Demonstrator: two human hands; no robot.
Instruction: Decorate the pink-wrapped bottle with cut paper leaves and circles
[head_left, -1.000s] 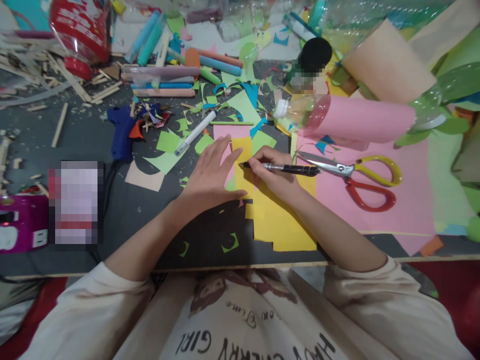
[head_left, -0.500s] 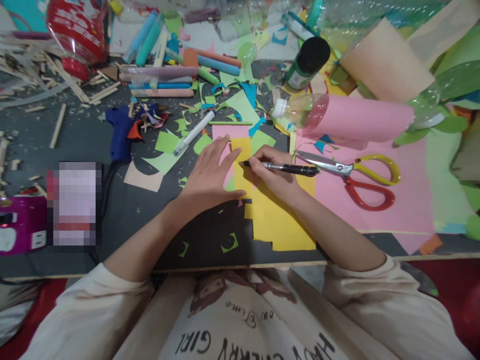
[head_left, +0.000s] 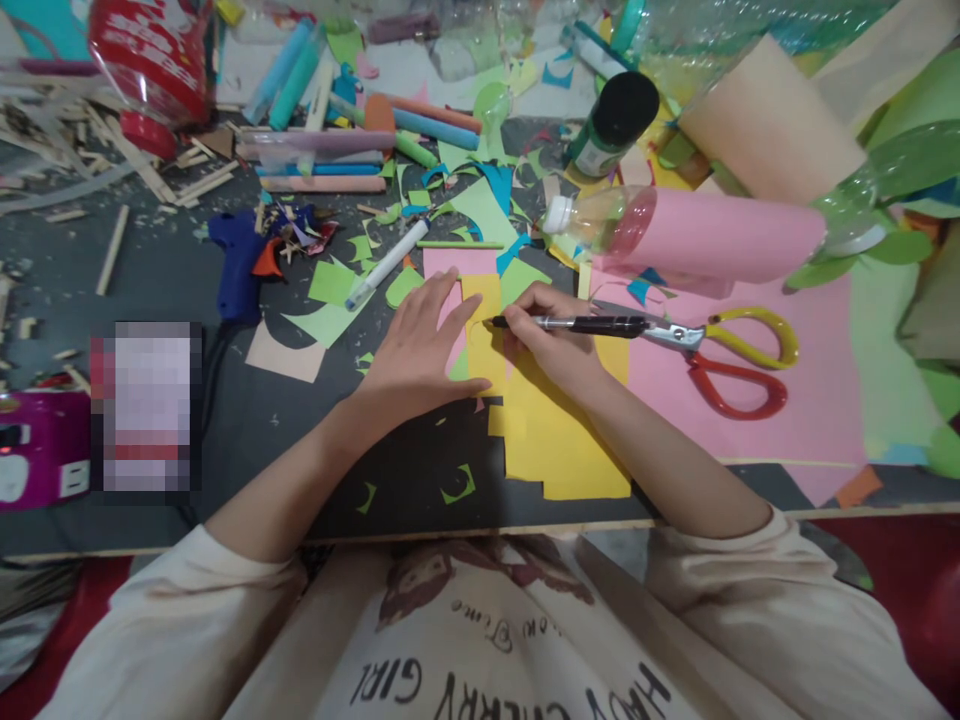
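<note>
My left hand (head_left: 420, 345) lies flat with fingers stretched, pressing on the left edge of a yellow paper sheet (head_left: 559, 440) on the dark table. My right hand (head_left: 551, 340) is closed round a black pen (head_left: 592, 325), its tip resting on the upper strip of the yellow paper beside my left fingertips. A pink sheet (head_left: 757, 400) lies under the yellow one to the right.
Scissors with a yellow and a red handle (head_left: 720, 355) lie on the pink sheet just right of the pen. A plastic bottle with pink paper inside (head_left: 675, 235), a white marker (head_left: 390, 262), a blue glue gun (head_left: 236, 265), paper scraps, chalk sticks and wooden sticks crowd the far side.
The pen has swung slightly upward, more level, with its tip shifted a little right on the yellow strip. My left hand stays in place.
</note>
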